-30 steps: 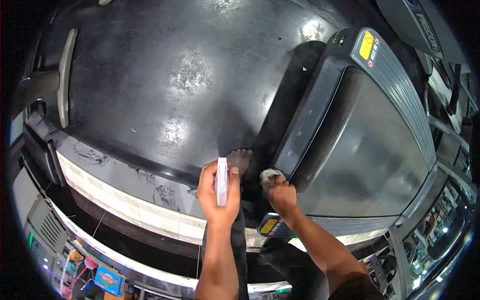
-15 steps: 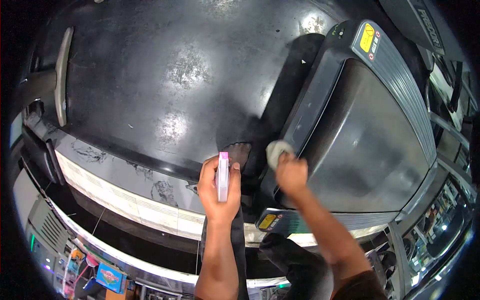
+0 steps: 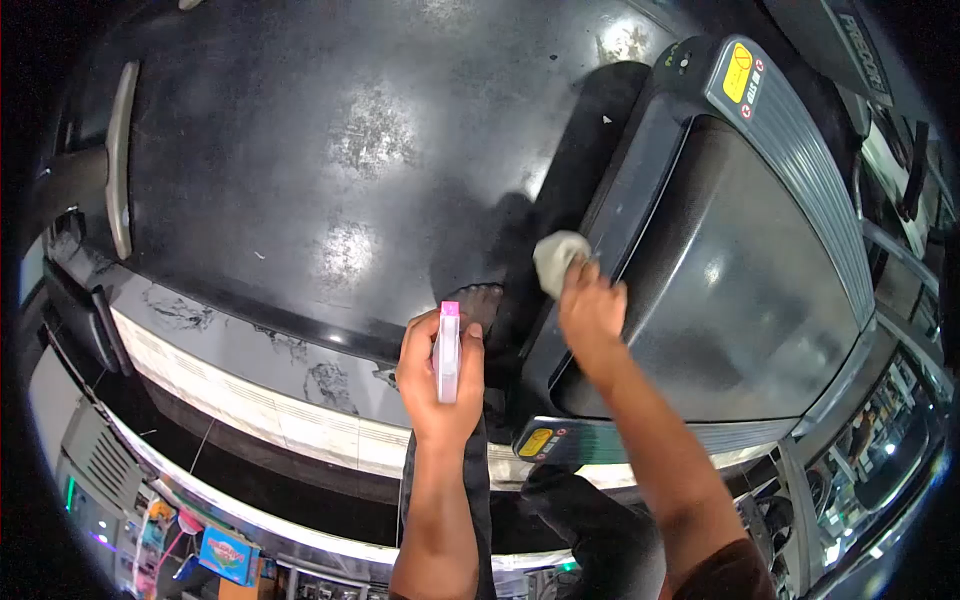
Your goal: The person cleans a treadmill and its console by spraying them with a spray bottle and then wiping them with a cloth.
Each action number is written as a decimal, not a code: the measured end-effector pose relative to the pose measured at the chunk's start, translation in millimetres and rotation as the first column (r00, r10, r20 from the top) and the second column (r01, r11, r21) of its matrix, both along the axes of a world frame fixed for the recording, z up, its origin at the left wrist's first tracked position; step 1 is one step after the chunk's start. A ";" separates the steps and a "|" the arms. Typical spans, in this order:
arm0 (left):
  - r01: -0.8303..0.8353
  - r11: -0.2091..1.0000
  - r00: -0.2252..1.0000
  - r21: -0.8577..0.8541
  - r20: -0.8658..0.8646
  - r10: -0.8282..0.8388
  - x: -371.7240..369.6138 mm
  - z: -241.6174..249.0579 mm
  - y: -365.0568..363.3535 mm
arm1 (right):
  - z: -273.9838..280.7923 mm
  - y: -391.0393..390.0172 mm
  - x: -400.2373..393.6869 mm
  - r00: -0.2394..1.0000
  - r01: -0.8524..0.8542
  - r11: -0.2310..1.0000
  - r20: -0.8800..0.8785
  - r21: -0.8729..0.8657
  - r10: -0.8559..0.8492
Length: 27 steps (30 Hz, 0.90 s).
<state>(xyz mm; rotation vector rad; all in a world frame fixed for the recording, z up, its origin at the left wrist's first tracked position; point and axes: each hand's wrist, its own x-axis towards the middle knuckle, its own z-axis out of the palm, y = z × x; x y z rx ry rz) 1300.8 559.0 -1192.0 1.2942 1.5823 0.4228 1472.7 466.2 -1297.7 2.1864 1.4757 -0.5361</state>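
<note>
My left hand (image 3: pixel 437 385) is wrapped round a spray bottle (image 3: pixel 448 360), seen from above with its pink nozzle tip pointing away from me. My right hand (image 3: pixel 592 310) grips a pale, bunched-up cloth (image 3: pixel 556 262). The cloth lies over the dark edge strip (image 3: pixel 640 190) along the near side of a treadmill's black hood (image 3: pixel 740 290). Fingers of the right hand are bent over the cloth's right side. A bare foot (image 3: pixel 488 298) shows just beyond the left hand, on the dark floor.
Ribbed grey trim with a yellow warning label (image 3: pixel 738 72) borders the hood. On the left stands a grey bar (image 3: pixel 122 160). A marble-patterned ledge (image 3: pixel 290 365) runs below the dark floor (image 3: pixel 380 130). Another machine marked Precor (image 3: pixel 862 50) is at top right.
My right hand has moved the cloth up along the edge strip, away from me. The left hand and the spray bottle have stayed almost in place.
</note>
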 end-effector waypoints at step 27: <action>-0.003 0.996 0.999 0.090 0.053 -0.002 -4.6 -0.1 17.8 | 29.7 -26.4 -49.0 0.904 -0.020 0.915 -0.399 -0.402 -0.156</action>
